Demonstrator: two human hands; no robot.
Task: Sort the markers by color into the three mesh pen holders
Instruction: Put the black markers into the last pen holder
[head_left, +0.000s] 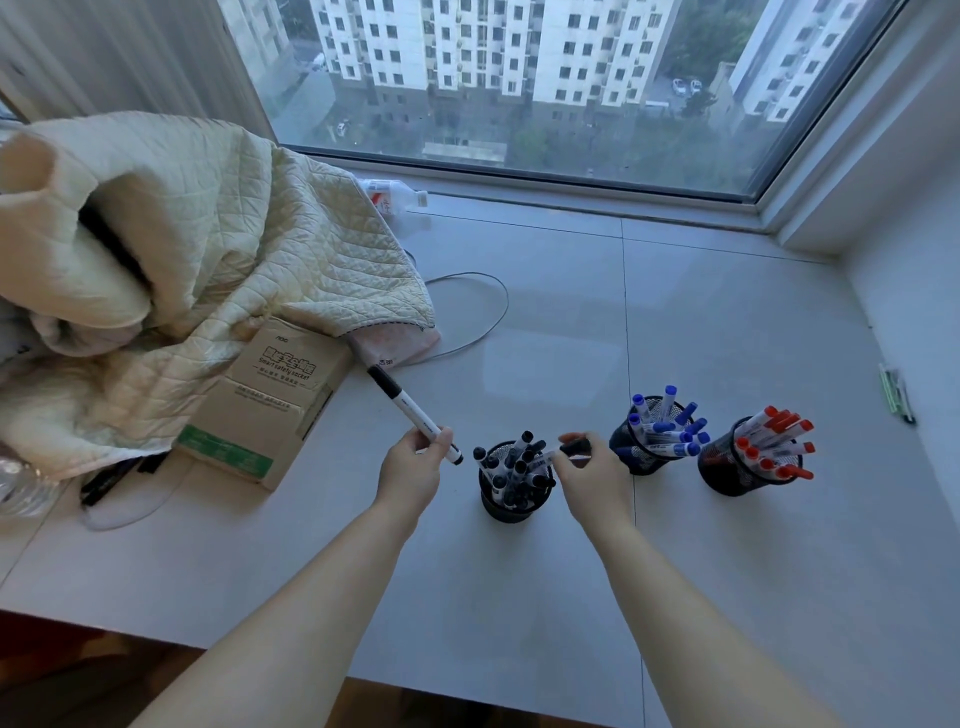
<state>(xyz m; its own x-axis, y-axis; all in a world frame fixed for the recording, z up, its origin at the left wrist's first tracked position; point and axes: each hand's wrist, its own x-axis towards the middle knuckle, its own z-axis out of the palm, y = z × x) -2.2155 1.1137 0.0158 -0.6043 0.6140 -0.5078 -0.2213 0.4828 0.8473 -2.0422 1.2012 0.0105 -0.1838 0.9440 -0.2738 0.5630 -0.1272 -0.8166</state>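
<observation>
- Sorting looks close to finished: three dark mesh holders stand in a row on the pale tiled surface (519, 597), each already packed with markers of one colour.
- The left hand (410, 467) has its grip curled round a black-capped marker (410, 410) near its lower end, the white barrel angled up and away to the left, its tip just beside the black holder (511, 499).
- The right hand (592, 478) pinches a second black marker (574, 446) between fingertips, hovering between the black holder and the blue holder (644, 457); how tightly it holds I cannot tell.
- The red holder (743, 475) sits furthest right, apart from both hands.
- My reading: both markers in hand belong in the black holder, so the next move calls for tipping each upright and threading it into a gap among crowded caps without knocking the light cup over.
- The holders are round wire-mesh cups; the markers are smooth plastic cylinders, fanned at loose angles.
- A quilted cream blanket (208, 249) drapes over a cardboard box (270, 405) to the left, with a thin cable (493, 312) looping behind.
</observation>
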